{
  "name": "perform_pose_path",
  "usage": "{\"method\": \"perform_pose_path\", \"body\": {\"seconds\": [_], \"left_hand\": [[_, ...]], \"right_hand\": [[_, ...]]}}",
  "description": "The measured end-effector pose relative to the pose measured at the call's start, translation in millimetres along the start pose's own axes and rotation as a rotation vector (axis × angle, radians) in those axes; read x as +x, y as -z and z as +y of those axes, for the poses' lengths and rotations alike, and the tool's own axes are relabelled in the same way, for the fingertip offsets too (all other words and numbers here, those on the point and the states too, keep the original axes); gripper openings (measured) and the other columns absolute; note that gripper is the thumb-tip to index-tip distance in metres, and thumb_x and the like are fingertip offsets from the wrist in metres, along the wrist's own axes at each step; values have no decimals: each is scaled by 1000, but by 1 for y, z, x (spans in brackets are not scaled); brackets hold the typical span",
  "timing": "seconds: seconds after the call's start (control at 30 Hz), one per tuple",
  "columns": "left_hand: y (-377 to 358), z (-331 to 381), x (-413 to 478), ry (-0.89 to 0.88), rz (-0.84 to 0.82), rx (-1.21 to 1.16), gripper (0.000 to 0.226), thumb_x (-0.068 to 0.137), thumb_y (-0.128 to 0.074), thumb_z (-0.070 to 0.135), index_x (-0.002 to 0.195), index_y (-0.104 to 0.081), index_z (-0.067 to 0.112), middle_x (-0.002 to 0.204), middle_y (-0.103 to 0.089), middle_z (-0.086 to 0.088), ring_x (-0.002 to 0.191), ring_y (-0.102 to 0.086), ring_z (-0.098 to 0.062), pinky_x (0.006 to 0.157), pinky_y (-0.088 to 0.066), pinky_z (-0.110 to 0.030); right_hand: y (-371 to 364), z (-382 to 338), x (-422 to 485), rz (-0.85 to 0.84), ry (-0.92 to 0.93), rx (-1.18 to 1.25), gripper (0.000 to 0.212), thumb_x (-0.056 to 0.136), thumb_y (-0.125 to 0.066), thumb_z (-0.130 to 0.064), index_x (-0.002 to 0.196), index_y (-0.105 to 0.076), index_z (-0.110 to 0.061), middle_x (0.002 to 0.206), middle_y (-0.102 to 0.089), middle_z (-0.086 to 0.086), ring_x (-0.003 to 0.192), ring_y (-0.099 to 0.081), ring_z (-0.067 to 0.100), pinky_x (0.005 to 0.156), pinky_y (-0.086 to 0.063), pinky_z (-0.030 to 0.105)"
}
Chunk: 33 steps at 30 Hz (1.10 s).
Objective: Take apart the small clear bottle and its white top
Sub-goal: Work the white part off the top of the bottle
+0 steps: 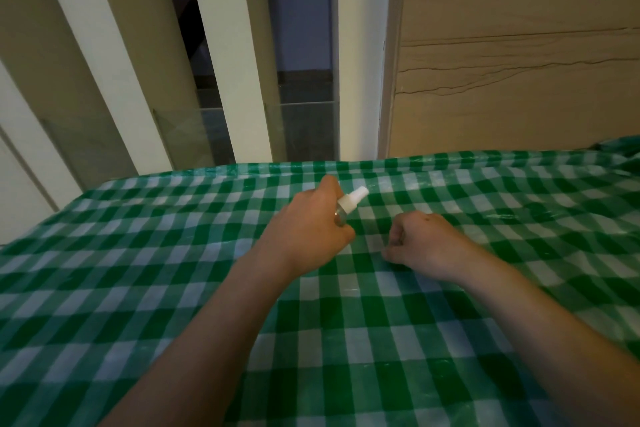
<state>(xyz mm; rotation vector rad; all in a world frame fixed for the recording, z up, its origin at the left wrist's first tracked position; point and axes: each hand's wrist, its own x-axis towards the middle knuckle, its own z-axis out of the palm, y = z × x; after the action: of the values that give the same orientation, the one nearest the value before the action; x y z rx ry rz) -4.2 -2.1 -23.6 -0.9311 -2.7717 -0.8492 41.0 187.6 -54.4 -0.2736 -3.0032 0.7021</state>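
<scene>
My left hand (311,222) is closed around the small clear bottle (341,217), most of which is hidden in the fist. The white top (353,199) is on the bottle and sticks out of the hand, pointing up and to the right, above the table. My right hand (419,243) hovers just to the right of it, low over the cloth, fingers curled in a loose fist with nothing seen in it. A short gap separates the two hands.
A green and white checked cloth (173,253) covers the table and bunches up at the far right (616,156). Beyond the far edge stand white vertical slats (242,80) with glass panels, and a beige wall (519,80) at the right.
</scene>
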Motion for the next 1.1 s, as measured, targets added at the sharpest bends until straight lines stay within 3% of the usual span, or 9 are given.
{"method": "perform_pose_path", "body": {"seconds": [0.17, 0.3, 0.47, 0.63, 0.77, 0.93, 1.1], "left_hand": [[-2, -1, 1, -9, 9, 16, 36, 82, -77, 22, 108, -52, 21, 95, -61, 0, 73, -61, -16, 66, -58, -47], [-4, -1, 2, -8, 35, 45, 43, 78, -83, 26, 110, -55, 22, 98, -64, -2, 74, -62, -14, 66, -59, -44], [-2, 6, 2, -25, 130, 12, 47, 74, -88, 30, 103, -52, 25, 87, -64, 3, 69, -64, -12, 61, -60, -40], [0, 18, -3, -147, 156, -8, 49, 73, -88, 28, 107, -54, 20, 91, -68, 1, 77, -66, -15, 69, -60, -40], [1, 25, -4, -189, 165, -34, 48, 73, -88, 30, 105, -53, 20, 92, -68, 3, 81, -65, -13, 71, -58, -36], [-1, 27, -5, -224, 200, -3, 46, 73, -87, 27, 105, -55, 18, 100, -61, 0, 89, -59, -19, 77, -53, -41], [1, 31, -7, -267, 274, 43, 42, 75, -85, 27, 105, -56, 19, 96, -56, 0, 83, -55, -19, 73, -53, -41]], "right_hand": [[1, 1, 0, -13, 14, -9, 27, 79, -83, -36, 84, -61, -22, 84, -64, -3, 75, -58, 11, 52, -38, 29], [16, -6, -6, -9, -2, 10, 46, 74, -83, -52, 104, -58, -25, 84, -57, -8, 73, -54, 7, 52, -36, 30], [35, -19, -11, 163, 95, 384, 25, 93, -64, -50, 96, -64, -26, 66, -59, -3, 43, -45, 5, 47, -34, 26], [36, -33, -19, 118, 103, 617, 40, 96, -51, -60, 91, -66, -22, 54, -65, -5, 38, -52, 6, 39, -40, 22], [32, -35, -19, 101, 121, 662, 33, 97, -60, -47, 88, -65, -16, 46, -64, -5, 35, -53, 7, 34, -39, 17], [35, -36, -18, 108, 94, 770, 22, 98, -62, -28, 85, -62, -11, 49, -65, 0, 36, -55, 14, 33, -38, 21], [37, -37, -21, 97, 114, 856, 25, 101, -60, -28, 87, -62, -7, 50, -65, 3, 36, -55, 16, 32, -39, 22]]}}
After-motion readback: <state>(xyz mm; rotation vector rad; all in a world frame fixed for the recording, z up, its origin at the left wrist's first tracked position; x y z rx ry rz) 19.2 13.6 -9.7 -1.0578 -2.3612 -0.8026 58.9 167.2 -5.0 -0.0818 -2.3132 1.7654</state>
